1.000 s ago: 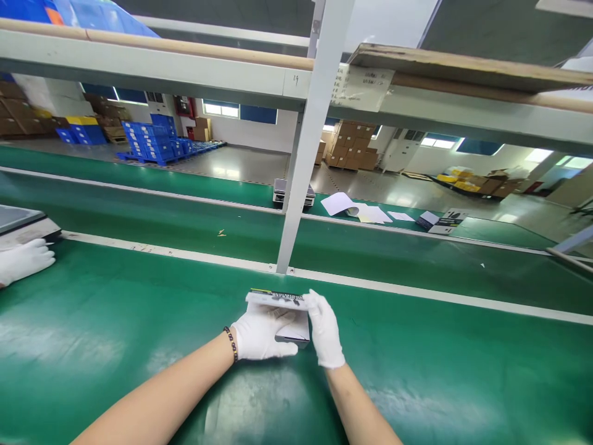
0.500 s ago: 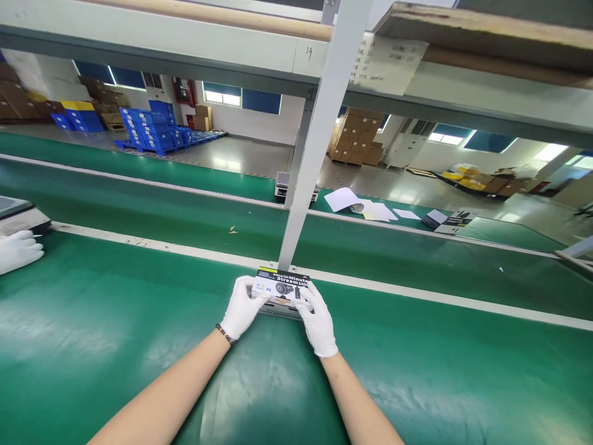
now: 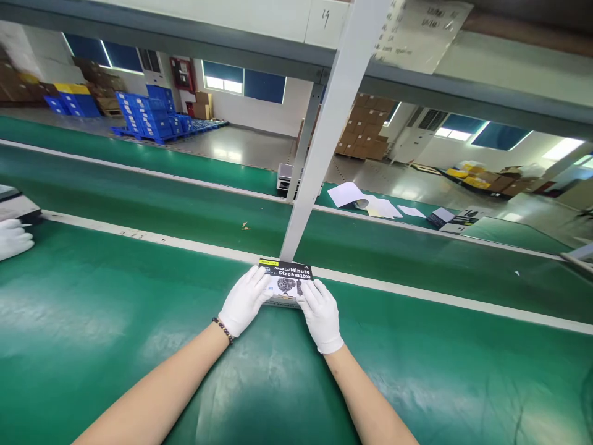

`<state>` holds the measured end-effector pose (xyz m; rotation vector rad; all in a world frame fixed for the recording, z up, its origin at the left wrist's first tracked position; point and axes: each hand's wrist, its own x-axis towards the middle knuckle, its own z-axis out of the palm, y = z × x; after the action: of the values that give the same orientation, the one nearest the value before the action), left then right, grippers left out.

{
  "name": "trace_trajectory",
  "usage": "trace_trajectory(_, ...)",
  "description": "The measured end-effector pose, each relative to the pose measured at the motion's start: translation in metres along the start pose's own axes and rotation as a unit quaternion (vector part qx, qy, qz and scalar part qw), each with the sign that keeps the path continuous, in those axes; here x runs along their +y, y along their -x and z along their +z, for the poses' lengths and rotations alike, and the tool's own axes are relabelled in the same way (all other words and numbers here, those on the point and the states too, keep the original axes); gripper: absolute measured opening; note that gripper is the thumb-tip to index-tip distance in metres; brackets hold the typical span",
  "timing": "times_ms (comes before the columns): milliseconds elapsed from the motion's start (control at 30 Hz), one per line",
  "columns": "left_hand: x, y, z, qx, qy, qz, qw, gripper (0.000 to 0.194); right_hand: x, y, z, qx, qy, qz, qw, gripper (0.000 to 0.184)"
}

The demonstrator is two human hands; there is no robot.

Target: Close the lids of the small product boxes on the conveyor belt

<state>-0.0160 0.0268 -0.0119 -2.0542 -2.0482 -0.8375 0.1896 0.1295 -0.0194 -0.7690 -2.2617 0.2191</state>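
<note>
A small printed box, marked "Minute Stream 1000" with a picture of a dark round device on its white part, sits at the far edge of the green work surface. My left hand, in a white glove, grips its left side, fingers over the top and thumb near the front. On the right side, my gloved right hand holds it with the fingers at the top right corner. Both hands hide parts of its sides. The front face shows only as a thin strip below the thumbs.
A white post rises right behind the box. At far left, another person's gloved hand is beside a grey-white device. Beyond the edge strip runs a green belt, then loose papers and another box. A shelf beam crosses overhead.
My left hand's fingers have moved from the box's side onto its top left part. My right fingers have drawn back, uncovering more of the print. The box's top now looks flatter and squarer.
</note>
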Motion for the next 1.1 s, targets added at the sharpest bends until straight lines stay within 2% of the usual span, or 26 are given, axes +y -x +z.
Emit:
trace_trajectory(100,0.000,0.003,0.004,0.003,0.017,-0.006,1.000,0.040,0.001,0.000,-0.001,-0.012,-0.041,-0.008,0.999,0.036)
trace_trajectory(200,-0.003,0.004,0.008,-0.014,0.041,-0.028,0.999,0.042,0.005,0.001,0.002,-0.014,-0.075,0.013,0.997,0.034)
trace_trajectory(333,-0.006,0.003,0.013,-0.041,0.078,-0.077,0.993,0.044,0.010,-0.001,0.006,-0.011,-0.119,0.082,0.989,0.034)
trace_trajectory(433,-0.007,0.001,0.014,-0.052,0.099,-0.093,0.989,0.044,0.012,-0.006,0.002,0.001,-0.110,0.123,0.986,0.035)
trace_trajectory(533,-0.008,-0.001,0.016,-0.056,0.114,-0.102,0.987,0.044,0.011,-0.014,-0.003,-0.038,-0.057,0.071,0.995,0.027)
trace_trajectory(600,-0.008,-0.001,0.016,-0.060,0.124,-0.108,0.985,0.044,0.009,-0.016,-0.004,-0.047,-0.005,0.012,0.999,0.031)
trace_trajectory(767,-0.004,-0.002,0.012,-0.057,0.171,-0.143,0.973,0.046,0.008,-0.009,0.002,0.063,0.124,-0.110,0.984,0.033)
trace_trajectory(967,0.015,-0.009,0.014,-0.014,0.292,-0.275,0.916,0.049,0.007,0.002,-0.001,0.075,0.181,-0.151,0.969,0.020)
trace_trajectory(1100,0.016,-0.012,0.018,-0.011,0.380,-0.291,0.878,0.066,-0.008,0.008,-0.007,0.133,0.235,-0.137,0.953,0.018)
